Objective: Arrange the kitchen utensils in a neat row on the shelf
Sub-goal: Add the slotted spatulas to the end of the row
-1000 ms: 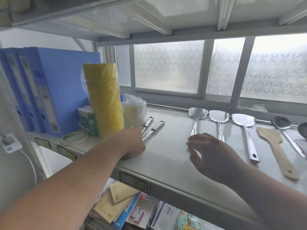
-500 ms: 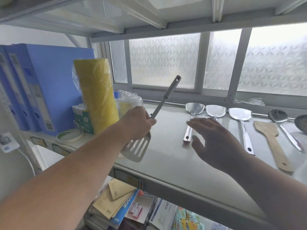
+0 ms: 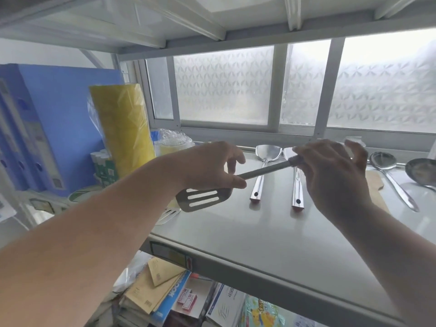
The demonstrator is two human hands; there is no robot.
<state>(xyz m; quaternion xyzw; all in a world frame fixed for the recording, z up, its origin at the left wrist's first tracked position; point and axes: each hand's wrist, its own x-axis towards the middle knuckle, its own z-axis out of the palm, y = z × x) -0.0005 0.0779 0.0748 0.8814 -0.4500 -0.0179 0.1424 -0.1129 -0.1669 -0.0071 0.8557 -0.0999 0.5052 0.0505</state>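
Steel is what you have between both hands: a slotted turner [image 3: 203, 197] held level above the shelf [image 3: 247, 232], its blade toward the yellow roll [image 3: 122, 126] and its handle reaching toward the row of utensils. Your left hand [image 3: 207, 166] pinches the shaft just behind the blade, thumb below and forefinger curled on top, the other fingers loosely spread. Your right hand [image 3: 335, 175] closes its thumb and forefinger on the handle's dark end, while its remaining fingers stand half open above it.

Right of the yellow roll, a wrapped clear tub [image 3: 174, 142] stands against the back of the shelf; what it holds cannot be made out. Left of the roll stand blue binders [image 3: 47, 128], with a green-and-white pack [image 3: 105, 168] and a tape ring [image 3: 82, 194] in front of them.

Farther right of the roll, beneath the held turner, two steel spatulas [image 3: 262, 175] lie side by side with handles toward you. Beyond your right hand a wooden spatula [image 3: 375, 180] is partly hidden, then a ladle [image 3: 389, 175] and another spoon bowl [image 3: 422, 171] at the edge. Below your left wrist, a second slotted blade [image 3: 167, 214] rests on the shelf near the front edge, mostly covered by your arm.
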